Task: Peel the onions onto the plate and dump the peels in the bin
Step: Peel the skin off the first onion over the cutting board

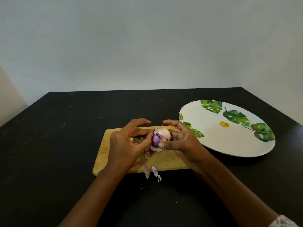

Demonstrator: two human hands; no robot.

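— What lies on the black desk (54,148)?
— A pale wooden cutting board (167,160), flat near the middle, its long side running left to right.
— And the desk's surface?
— Matt, with faint scuffs and white specks.
— Behind it?
— A plain grey-white wall (147,46).

Matte black desk (49,153), lightly scuffed. Pale grey wall (147,46) well beyond the left hand (129,143); beige wall strip (8,95) far out on that hand's side. Even light.

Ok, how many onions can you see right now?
1: the onion is gripped between left hand and right hand above the cutting board. None on the plate; hands may hide others.
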